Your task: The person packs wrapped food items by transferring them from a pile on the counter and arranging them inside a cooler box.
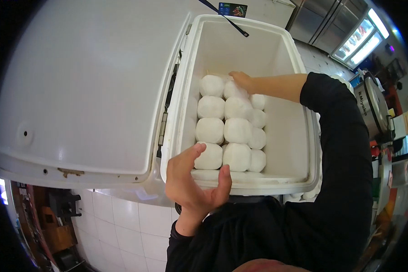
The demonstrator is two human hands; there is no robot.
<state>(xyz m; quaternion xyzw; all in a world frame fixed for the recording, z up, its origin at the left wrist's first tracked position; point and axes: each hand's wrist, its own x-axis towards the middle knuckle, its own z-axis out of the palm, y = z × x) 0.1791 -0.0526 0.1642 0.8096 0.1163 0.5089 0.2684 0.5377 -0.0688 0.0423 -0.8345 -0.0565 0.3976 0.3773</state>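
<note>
Rows of rounded white trimmed coconuts sit stacked inside a white cooler box. They appear wrapped in thin clear film. Reaching to the far end of the rows, my right hand grips a coconut there; part of its fingers is hidden behind it. My left hand is held over the box's near rim, thumb and fingers apart with nothing between them. Just beyond it lies the nearest coconut of the left row. A lower layer of coconuts shows along the right side.
The box's big white lid stands swung open to the left on metal hinges. A dark strap hangs over the far rim. To the right is a large Miyako cooker. Tiled floor shows at lower left, with lit display fridges at upper right.
</note>
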